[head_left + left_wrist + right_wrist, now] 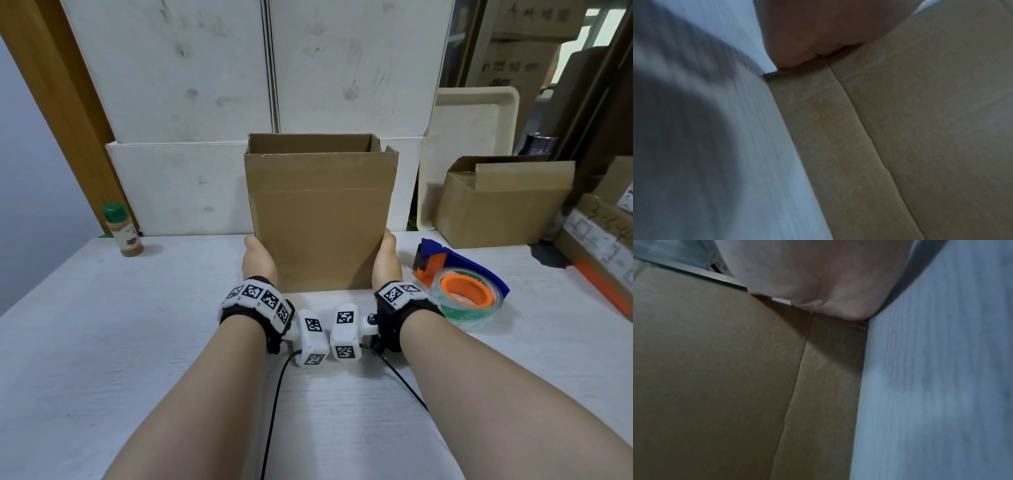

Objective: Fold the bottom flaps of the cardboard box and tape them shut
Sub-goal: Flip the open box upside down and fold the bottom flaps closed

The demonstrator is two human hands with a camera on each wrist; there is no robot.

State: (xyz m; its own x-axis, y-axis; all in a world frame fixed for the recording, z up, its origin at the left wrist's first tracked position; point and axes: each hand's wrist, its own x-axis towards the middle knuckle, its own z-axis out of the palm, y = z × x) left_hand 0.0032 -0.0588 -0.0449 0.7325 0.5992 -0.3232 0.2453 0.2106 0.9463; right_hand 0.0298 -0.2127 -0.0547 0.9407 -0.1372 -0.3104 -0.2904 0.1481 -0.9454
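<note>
A brown cardboard box [320, 212] stands upright on the white table [120, 342], its top flaps raised and its lower edge on the tabletop. My left hand [258, 260] lies flat against its left side near the bottom, and my right hand [387, 260] lies flat against its right side. Both thumbs run straight along the front edges; the fingers are hidden behind the box. In the left wrist view the left hand [818, 32] touches the box [920, 129] at its corner. The right wrist view shows the right hand [818, 272] against the box [715, 369]. A blue and orange tape dispenser [462, 284] lies right of the box.
A spice jar with a green cap [121, 229] stands at the table's far left. Large white boxes [205, 102] form a wall behind. Another open cardboard box [500, 202] and a cream tray [469, 137] sit at the back right, with more cartons [596, 240] along the right edge.
</note>
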